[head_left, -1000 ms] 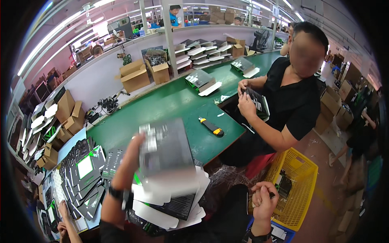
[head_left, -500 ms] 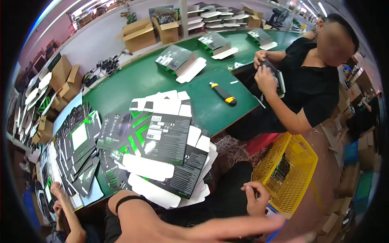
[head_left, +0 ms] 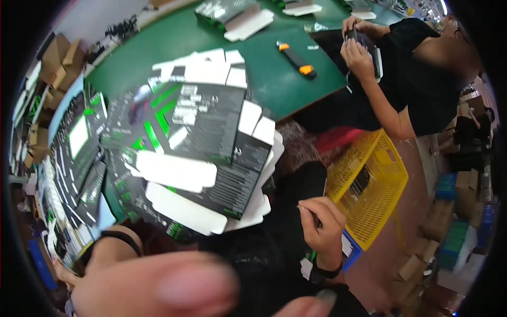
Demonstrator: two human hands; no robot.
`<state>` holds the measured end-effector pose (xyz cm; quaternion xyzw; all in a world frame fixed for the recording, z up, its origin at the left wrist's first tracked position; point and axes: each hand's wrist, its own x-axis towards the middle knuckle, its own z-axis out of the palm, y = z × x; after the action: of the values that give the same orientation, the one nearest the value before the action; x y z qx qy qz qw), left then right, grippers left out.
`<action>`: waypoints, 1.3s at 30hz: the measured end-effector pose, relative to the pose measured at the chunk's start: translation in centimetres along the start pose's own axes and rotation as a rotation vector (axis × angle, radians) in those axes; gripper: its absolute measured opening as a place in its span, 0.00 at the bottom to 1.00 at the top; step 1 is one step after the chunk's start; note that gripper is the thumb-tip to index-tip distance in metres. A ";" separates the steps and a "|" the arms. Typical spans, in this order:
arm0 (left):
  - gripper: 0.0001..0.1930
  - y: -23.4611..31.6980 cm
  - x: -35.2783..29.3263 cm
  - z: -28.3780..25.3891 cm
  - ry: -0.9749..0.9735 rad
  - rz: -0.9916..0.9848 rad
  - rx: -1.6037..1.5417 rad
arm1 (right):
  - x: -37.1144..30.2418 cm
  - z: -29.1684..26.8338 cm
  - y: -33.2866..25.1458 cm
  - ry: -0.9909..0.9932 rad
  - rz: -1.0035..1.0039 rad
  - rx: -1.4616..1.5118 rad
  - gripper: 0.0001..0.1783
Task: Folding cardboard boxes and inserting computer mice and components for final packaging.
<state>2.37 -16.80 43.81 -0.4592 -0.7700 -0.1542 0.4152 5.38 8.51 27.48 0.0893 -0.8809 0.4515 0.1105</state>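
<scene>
My left hand (head_left: 174,280) is raised very close at the lower edge, large and blurred, a black band round its wrist. Its visible fingers are stretched and apart, with nothing seen between them; part of the hand is cut off. My right hand (head_left: 323,227) is over my dark-clothed lap, fingers curled and thumb tip against them in a pinch; whatever they hold, if anything, is hidden. A dark band circles this wrist too, beside a small white tag (head_left: 306,268). Left of it lies a pile of flattened black-and-green cartons (head_left: 211,124) with white flaps, touched by neither hand.
On the green table (head_left: 259,63) lies an orange-and-black utility knife (head_left: 297,61), with a folded carton (head_left: 227,11) behind. More flat cartons (head_left: 79,164) lie left. A yellow basket (head_left: 377,195) stands right, over a blue crate (head_left: 351,251). A co-worker (head_left: 417,79) sits at far right, handling something dark.
The view has tipped down, so the table things sit higher. My left hand has come closer and swung left in view. My right hand stays pinched.
</scene>
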 end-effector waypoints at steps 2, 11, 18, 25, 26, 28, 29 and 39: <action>0.16 -0.7 0.5 1.1 -0.139 -0.096 -0.295 | -0.3 0.0 0.7 0.001 -0.070 -0.096 0.06; 0.12 -2.6 -0.6 1.3 -0.176 -0.209 -0.884 | -1.7 1.1 1.8 -0.065 -0.053 -0.185 0.06; 0.04 -1.1 -1.4 -0.1 0.013 -0.289 -0.827 | -0.7 1.5 1.7 -0.087 -0.193 -0.222 0.09; 0.13 -1.2 1.5 2.2 -0.194 -0.417 -0.612 | -0.7 2.9 1.2 -0.146 -0.206 -0.214 0.09; 0.13 -1.1 1.8 3.2 -0.174 -0.388 -0.637 | -0.6 2.8 1.5 -0.113 -0.174 -0.249 0.09; 0.13 -1.0 1.8 4.0 -0.161 -0.348 -0.694 | -0.9 2.7 1.8 -0.042 -0.148 -0.246 0.08; 0.13 -1.0 1.4 3.7 -0.167 -0.354 -0.718 | -1.2 2.6 2.0 -0.034 -0.143 -0.251 0.08; 0.08 -1.2 -1.8 -0.1 -0.027 -0.394 -0.943 | -0.8 1.8 2.6 -0.102 -0.199 -0.258 0.08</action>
<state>1.79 -18.54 42.65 -0.4447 -0.6939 -0.5543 0.1158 5.30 8.56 24.24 0.1840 -0.9227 0.3166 0.1202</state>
